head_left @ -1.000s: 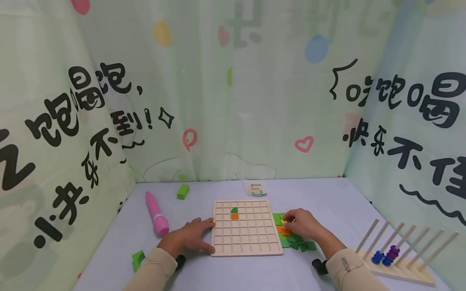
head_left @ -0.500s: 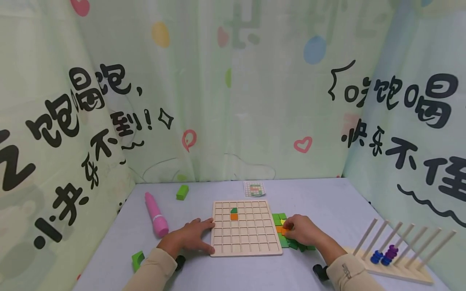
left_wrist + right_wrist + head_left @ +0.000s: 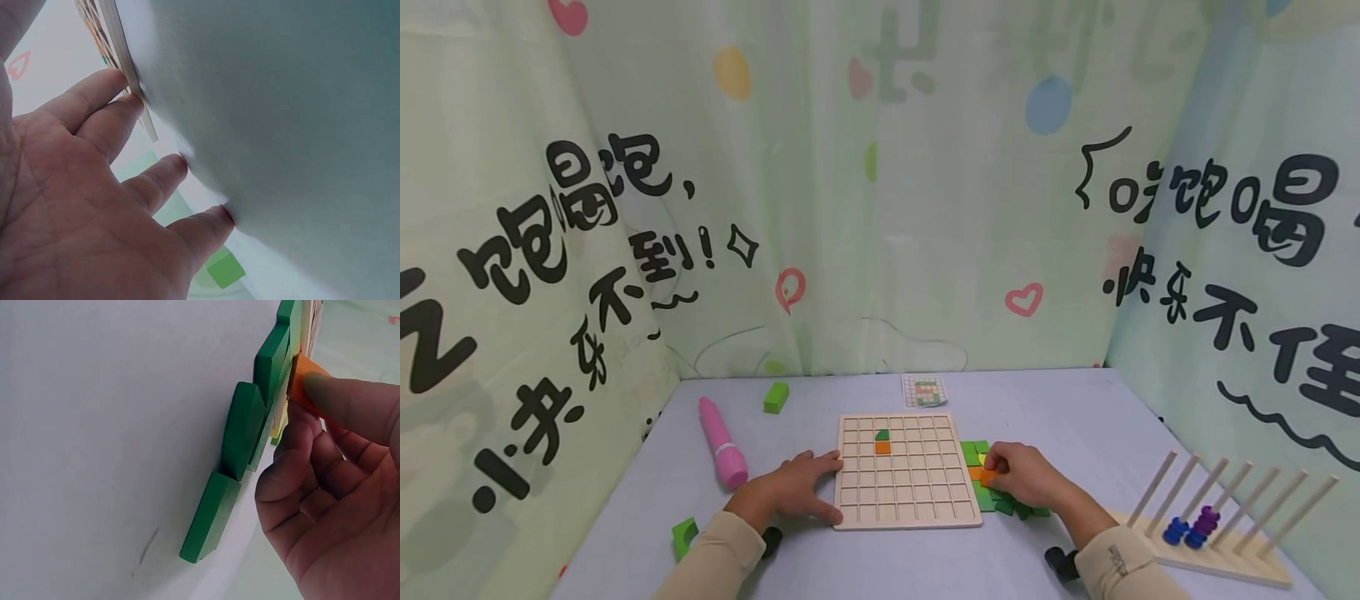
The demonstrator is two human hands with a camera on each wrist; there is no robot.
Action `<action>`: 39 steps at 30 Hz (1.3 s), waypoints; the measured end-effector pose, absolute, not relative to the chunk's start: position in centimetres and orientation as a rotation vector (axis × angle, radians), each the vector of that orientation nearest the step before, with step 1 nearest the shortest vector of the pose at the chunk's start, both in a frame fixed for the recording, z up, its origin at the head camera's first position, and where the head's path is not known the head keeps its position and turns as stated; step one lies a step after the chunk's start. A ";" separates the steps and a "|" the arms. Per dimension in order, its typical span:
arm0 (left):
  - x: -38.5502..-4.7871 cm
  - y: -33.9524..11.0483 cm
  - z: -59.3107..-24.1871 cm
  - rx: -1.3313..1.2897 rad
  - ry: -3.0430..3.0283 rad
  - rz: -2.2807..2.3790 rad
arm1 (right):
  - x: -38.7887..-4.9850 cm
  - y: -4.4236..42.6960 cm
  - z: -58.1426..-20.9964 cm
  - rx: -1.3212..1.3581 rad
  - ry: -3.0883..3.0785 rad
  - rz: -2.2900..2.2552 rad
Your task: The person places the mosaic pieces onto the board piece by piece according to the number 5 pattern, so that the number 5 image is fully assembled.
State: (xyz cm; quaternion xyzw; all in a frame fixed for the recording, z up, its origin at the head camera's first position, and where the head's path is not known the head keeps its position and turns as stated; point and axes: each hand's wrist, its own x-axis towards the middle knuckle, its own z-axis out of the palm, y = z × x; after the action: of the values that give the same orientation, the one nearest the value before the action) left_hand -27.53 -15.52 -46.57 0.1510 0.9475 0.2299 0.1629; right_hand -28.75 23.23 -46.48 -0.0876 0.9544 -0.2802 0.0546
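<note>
A square wooden grid board (image 3: 910, 492) lies on the table, with a green tile (image 3: 882, 434) and an orange square tile (image 3: 883, 447) in its cells. My left hand (image 3: 793, 486) is spread along the board's left edge, fingertips touching edge and table in the left wrist view. On the other side, my right hand (image 3: 1024, 473) pinches an orange tile (image 3: 303, 381) between thumb and fingers. It is just above a cluster of green tiles (image 3: 244, 428), orange and yellow ones among them. The hand partly hides that cluster in the head view.
Behind the board lies a small pattern card (image 3: 924, 390). At left are a pink bottle-shaped object (image 3: 722, 442), a green block (image 3: 777, 397) and a green cut-out block (image 3: 684, 537). A wooden peg rack (image 3: 1217, 546) with blue and purple beads stands at right.
My right hand has shifted slightly from beside the yellow piece toward the front and now pinches an orange tile. My left hand has stayed at the board's edge.
</note>
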 end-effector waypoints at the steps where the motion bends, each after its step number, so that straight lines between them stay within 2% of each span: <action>1: -27.5 -15.5 -46.5 0.426 2.702 0.657 | -28.8 23.2 -46.5 -0.266 2.898 -0.866; 13: -27.7 -15.7 -46.8 0.384 2.691 0.652 | -29.6 22.3 -46.7 -0.279 2.879 -1.032; 39: -28.0 -15.5 -47.1 0.370 2.682 0.656 | -30.9 14.3 -46.7 -0.441 2.718 -1.160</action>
State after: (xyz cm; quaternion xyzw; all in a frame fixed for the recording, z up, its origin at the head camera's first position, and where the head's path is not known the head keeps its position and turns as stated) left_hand -28.02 -15.45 -47.12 0.1307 0.9476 0.2317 0.1769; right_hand -30.91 14.31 -46.68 -0.1472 0.9070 -0.3871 0.0765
